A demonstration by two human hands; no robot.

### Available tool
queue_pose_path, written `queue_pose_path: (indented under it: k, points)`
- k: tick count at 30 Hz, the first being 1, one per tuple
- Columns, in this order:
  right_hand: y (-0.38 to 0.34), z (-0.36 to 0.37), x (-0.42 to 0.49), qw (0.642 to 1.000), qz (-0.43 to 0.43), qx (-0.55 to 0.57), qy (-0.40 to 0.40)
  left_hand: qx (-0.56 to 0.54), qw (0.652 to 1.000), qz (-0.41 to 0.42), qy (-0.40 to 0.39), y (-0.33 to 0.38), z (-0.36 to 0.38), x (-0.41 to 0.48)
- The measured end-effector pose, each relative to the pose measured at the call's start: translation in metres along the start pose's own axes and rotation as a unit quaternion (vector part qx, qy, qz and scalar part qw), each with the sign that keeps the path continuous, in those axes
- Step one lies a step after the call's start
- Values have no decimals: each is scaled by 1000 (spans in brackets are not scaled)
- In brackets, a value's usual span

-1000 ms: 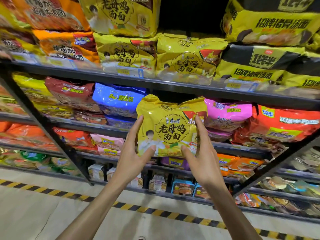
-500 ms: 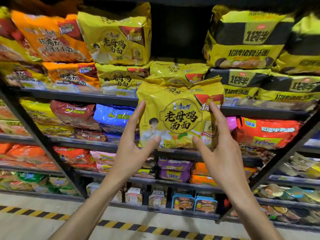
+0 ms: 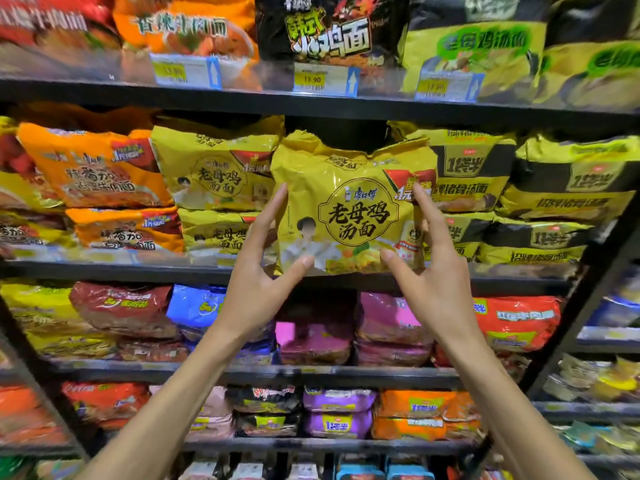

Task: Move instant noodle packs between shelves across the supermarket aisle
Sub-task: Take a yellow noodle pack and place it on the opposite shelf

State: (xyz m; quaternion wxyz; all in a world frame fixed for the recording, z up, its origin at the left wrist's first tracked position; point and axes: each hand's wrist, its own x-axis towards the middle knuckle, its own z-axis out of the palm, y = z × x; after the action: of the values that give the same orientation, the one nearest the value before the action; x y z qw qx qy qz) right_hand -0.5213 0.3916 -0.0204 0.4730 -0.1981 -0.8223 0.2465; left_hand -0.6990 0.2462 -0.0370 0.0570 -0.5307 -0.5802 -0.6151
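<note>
Yellow noodle pack (image 3: 353, 209) stands upright with its printed face toward you, its wider side level and its bottom edge at the shelf lip (image 3: 104, 271). Above its crimped top, a dark gap (image 3: 339, 133) opens. Matching yellow packs (image 3: 214, 174) crowd just left of it, black-and-yellow packs (image 3: 471, 168) just right. Your left hand (image 3: 258, 271) and right hand (image 3: 433, 271) pinch its sides, thumbs on the front.

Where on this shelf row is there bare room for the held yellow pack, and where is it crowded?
Free: the dark gap behind the held yellow pack, between the yellow stack leftward and black-and-yellow packs rightward. Crowded: the shelves above and below, packed throughout.
</note>
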Motion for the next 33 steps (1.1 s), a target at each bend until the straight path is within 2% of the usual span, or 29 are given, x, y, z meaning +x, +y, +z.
queue_pose_path:
  k: [12,19,33]
  points:
    - [9,27,54,997,-55,-37,42,-19,998,29,44,-37,4,56]
    - [40,58,63,993,-62,-41,88,-15,996,54,72,-77,22,71]
    - [66,85,105,994,-47,-31,91,90,987,66,111,-109,39,92]
